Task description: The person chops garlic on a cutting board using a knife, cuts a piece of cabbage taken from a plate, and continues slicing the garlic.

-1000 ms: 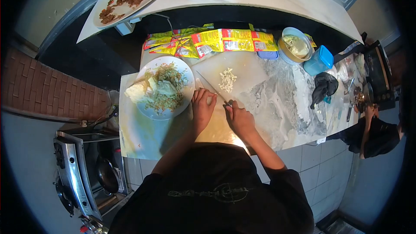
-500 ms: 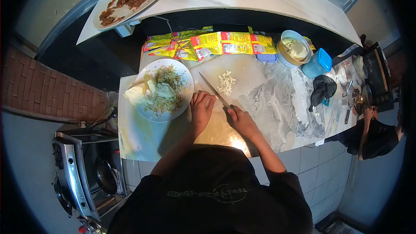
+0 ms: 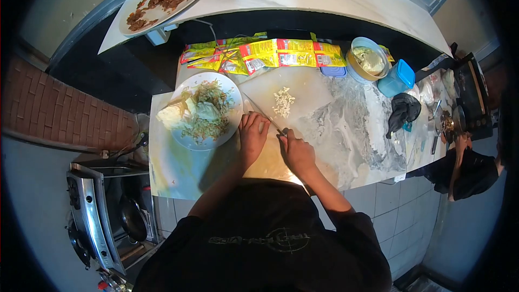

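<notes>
My right hand [image 3: 297,150] is closed on the handle of a knife [image 3: 262,112], whose blade points up and left across the cutting board [image 3: 313,89]. Beside the blade, my left hand [image 3: 253,133] has its fingers bent together at the board; what they hold is too small to make out. Small pale chopped pieces [image 3: 283,101] lie in a pile beyond the knife. To the left of my left hand is a white plate [image 3: 235,113] with shredded vegetables [image 3: 208,112] and pale leafy pieces.
Yellow-red sachets [image 3: 278,53] line the back. At right are a bowl [image 3: 369,59], a blue-lidded container [image 3: 397,78] and a black bag [image 3: 403,111]. A plate of brown food [image 3: 162,1] sits on the upper shelf. Far right, another person [image 3: 473,173] stands near a pan.
The knife blade tilted away from my left hand half a second ago and is now back closer to its fingertips. Both hands have barely moved.
</notes>
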{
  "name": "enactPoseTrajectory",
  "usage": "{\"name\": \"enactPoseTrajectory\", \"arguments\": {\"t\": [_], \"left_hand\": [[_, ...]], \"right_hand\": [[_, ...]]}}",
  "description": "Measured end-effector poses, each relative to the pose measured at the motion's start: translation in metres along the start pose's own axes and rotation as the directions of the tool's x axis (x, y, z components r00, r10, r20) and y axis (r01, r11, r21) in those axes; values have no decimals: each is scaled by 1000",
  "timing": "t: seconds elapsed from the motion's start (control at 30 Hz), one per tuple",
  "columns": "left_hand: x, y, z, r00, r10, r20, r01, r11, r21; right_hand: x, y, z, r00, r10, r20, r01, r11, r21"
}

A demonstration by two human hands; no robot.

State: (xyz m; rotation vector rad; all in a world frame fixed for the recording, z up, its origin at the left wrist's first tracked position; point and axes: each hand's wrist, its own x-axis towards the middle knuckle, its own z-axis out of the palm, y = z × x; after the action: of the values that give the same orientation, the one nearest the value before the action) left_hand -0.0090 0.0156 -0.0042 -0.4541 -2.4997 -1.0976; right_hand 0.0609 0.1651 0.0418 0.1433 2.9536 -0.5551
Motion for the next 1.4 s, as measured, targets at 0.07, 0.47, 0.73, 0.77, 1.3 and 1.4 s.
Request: {"name": "enactPoseTrajectory", "arguments": {"t": [0.07,0.47,0.73,0.77,1.3,1.4], "left_hand": [[0,-1,0,1000,7,-4,-7,1000,6],[0,-1,2,1000,22,-6,-22,1000,15],[1,0,2,999,33,-17,-33,999,24],[0,0,2,1000,24,-15,-24,1000,19],[1,-2,-2,1000,23,20,-22,997,-70],[1,0,-3,999,24,21,-23,998,-56]], "right_hand": [[1,0,-1,1000,20,-7,-20,1000,8],[-4,13,3,999,6,42,-22,918,395],[-8,9,8,995,37,91,-67,929,363],[-7,10,10,997,24,72,-46,943,328],[-6,23,2,1000,20,-4,-18,947,322],[-8,23,-2,1000,-5,20,-4,913,409]]}}
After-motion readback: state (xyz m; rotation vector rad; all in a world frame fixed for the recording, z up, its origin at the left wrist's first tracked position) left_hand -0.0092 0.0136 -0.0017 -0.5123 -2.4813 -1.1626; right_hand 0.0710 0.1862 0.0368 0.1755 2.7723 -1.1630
